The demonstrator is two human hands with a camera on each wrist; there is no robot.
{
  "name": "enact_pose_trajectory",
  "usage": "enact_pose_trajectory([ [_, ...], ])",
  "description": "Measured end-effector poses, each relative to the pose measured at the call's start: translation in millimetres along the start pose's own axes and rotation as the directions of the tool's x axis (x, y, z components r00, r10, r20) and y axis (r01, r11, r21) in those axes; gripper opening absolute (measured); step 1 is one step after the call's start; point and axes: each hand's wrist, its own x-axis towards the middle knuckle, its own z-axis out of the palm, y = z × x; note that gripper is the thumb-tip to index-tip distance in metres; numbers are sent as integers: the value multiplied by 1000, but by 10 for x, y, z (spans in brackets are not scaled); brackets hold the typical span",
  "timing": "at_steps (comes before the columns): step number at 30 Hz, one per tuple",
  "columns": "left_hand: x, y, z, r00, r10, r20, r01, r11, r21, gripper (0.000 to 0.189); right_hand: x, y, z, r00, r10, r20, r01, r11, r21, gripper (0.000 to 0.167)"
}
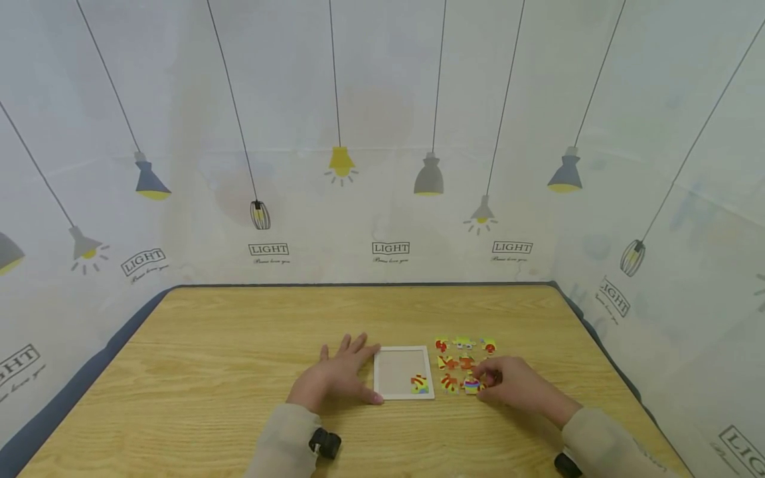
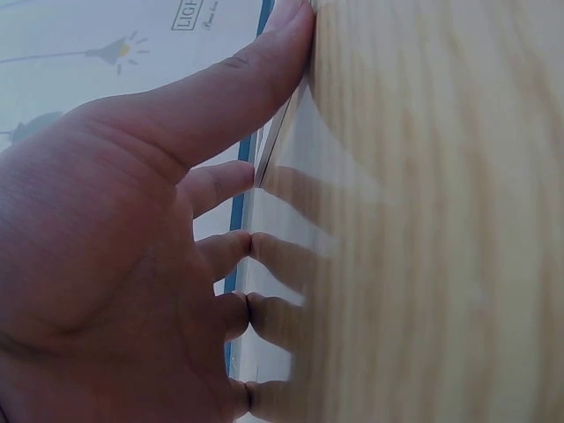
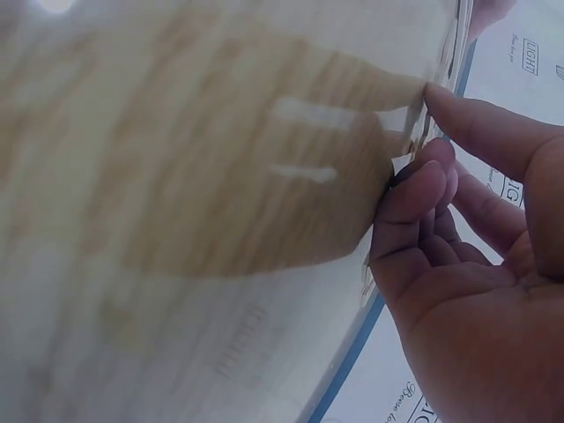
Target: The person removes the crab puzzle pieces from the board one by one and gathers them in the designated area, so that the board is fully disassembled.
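In the head view, a square white-rimmed puzzle tray (image 1: 404, 348) lies on the table with one jigsaw piece (image 1: 420, 384) in its near right corner. My left hand (image 1: 340, 373) is spread flat at the tray's left side, thumb and index fingertip at its edge. To the right of the tray, my right hand (image 1: 516, 385) pinches a rainbow-striped jigsaw piece (image 1: 471, 386) between thumb and fingers. In the right wrist view the other fingers of the right hand (image 3: 480, 229) are curled, and the piece is mostly hidden.
Several red and yellow jigsaw pieces (image 1: 448, 363) lie in rows between the tray and my right hand. The wooden table (image 1: 239, 325) ends at a white wall covering (image 1: 382, 99) printed with lamps.
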Motion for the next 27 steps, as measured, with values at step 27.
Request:
enact_pose_trajectory([
  [27, 4, 11, 3, 1000, -2, -9, 2, 1000, 11, 107, 128, -227, -27, 998, 68, -19, -68, 998, 0, 28],
])
